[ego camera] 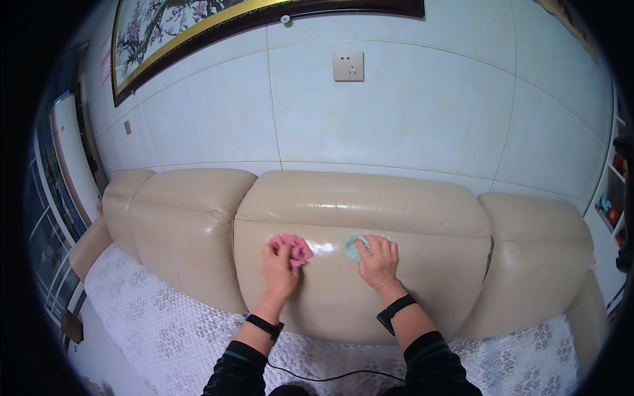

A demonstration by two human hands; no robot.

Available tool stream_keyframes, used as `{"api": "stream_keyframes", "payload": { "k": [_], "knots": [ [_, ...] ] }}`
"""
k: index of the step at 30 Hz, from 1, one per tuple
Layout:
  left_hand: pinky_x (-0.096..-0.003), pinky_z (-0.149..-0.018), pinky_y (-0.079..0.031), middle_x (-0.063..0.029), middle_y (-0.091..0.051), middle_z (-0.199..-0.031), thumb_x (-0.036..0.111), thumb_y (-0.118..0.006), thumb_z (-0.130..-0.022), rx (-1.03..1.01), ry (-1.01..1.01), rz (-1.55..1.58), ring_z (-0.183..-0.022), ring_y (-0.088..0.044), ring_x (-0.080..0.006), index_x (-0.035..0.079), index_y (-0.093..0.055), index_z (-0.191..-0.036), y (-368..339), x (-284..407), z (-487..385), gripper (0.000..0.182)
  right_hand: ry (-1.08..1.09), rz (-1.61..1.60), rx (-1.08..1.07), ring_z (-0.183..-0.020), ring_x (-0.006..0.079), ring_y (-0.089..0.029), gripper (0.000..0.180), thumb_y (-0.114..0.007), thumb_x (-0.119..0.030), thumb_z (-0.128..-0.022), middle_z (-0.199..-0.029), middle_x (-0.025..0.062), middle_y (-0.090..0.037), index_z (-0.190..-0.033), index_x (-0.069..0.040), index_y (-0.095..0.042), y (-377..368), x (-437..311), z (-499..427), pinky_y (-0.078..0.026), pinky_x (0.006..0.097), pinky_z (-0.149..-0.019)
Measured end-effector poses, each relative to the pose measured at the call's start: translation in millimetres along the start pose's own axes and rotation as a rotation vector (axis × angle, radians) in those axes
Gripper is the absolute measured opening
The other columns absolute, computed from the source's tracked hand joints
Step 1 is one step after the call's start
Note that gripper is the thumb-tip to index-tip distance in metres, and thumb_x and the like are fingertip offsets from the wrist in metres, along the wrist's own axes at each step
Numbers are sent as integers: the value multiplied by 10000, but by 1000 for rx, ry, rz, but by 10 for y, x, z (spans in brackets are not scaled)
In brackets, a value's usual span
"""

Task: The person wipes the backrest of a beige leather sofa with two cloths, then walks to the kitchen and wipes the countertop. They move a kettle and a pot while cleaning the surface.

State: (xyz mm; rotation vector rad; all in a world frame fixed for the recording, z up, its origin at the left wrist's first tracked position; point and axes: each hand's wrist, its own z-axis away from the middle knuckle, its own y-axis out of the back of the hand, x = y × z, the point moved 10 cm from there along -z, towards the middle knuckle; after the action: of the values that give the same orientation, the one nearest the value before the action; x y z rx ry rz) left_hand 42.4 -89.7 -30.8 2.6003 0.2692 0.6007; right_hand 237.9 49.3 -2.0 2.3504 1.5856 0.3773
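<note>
My left hand (279, 270) grips a crumpled pink cloth (299, 251) close to the middle back cushion (342, 292) of a beige leather sofa. To its right, my right hand (381, 260) has its fingers bent over a pale green cloth (352, 247), which lies against the same cushion. Both cloths are just below the cushion's horizontal seam, with a shiny patch of leather between them. Each wrist wears a black band. The palms and the undersides of the cloths are hidden.
A quilted, flower-patterned cover (163, 302) spreads over the seat. A black cable (337, 378) hangs between my forearms. Behind the sofa, the tiled wall carries a power socket (348, 67) and a framed blossom painting (198, 47). White shelves (605, 218) stand at the far right.
</note>
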Motion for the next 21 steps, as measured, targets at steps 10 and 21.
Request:
{"api": "stream_keyframes", "payload": {
  "k": [10,21],
  "knots": [
    [-406,-818,-508,-181,-559,-1136,150,-724,-769,-426,-89,259,-1022,-584,-355,124,-590,-1154,-269,5,206,408,386,42,-314,-932,247,-576,248,-632,-129,-742,-1006,75,-611,-987,-117,-662,200,95,230,-440,397,-735],
    [-439,-813,-497,-185,-524,-1070,64,-716,-733,-96,25,29,-980,-564,-385,111,-609,-1035,-172,-69,-759,324,-472,337,-34,-957,341,-526,352,-626,-75,-699,-991,118,-570,-1051,-91,-632,515,1219,180,-422,462,-744]
  ]
}}
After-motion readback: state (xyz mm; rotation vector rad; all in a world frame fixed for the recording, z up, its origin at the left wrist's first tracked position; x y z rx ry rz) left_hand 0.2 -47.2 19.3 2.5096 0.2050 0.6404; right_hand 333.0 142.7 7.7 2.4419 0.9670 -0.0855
